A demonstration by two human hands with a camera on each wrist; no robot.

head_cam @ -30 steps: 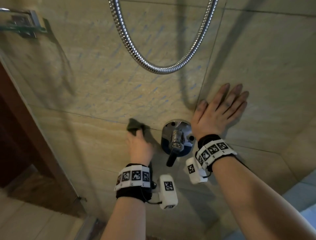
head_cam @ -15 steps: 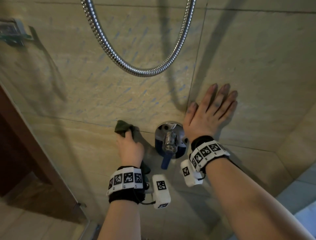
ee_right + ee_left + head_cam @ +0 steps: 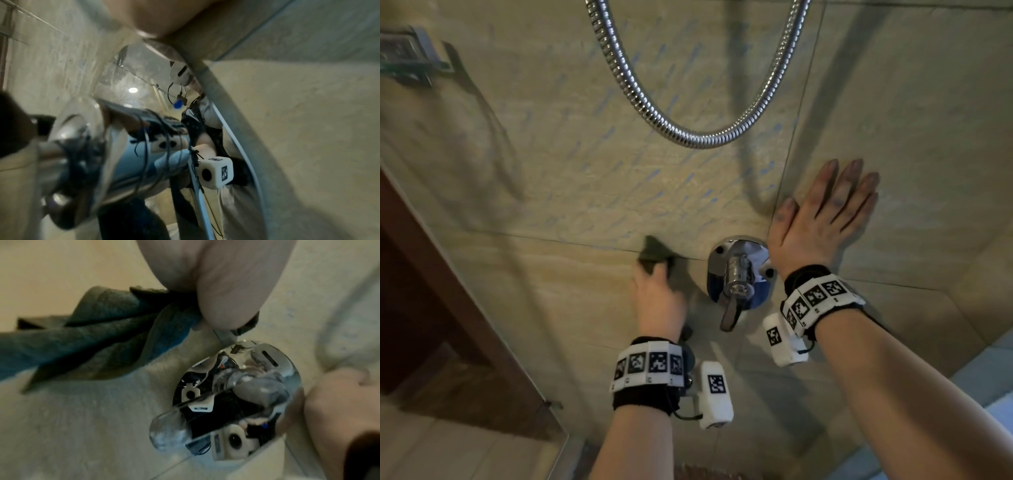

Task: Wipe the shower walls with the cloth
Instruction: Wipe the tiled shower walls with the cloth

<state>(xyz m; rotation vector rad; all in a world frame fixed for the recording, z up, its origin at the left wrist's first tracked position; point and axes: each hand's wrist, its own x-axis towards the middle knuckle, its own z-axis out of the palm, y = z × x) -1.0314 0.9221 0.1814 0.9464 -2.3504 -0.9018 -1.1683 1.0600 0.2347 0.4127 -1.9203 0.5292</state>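
A dark green-blue cloth (image 3: 653,253) is bunched under my left hand (image 3: 657,294), which grips it and presses it against the beige tiled shower wall (image 3: 551,171), just left of the chrome mixer valve (image 3: 736,274). In the left wrist view the cloth (image 3: 98,337) trails to the left from under my fingers (image 3: 226,305). My right hand (image 3: 822,219) lies flat on the wall with straight fingers, up and right of the valve, holding nothing.
A chrome shower hose (image 3: 688,133) hangs in a loop above both hands. The valve's lever (image 3: 729,313) points down. A glass panel with a metal bracket (image 3: 410,58) stands at the left, a brown door frame (image 3: 431,291) beyond it. The wall corner lies at the right.
My left hand with the cloth has slid slightly left and up along the tile joint beside the valve. The right hand stays flat on the wall.
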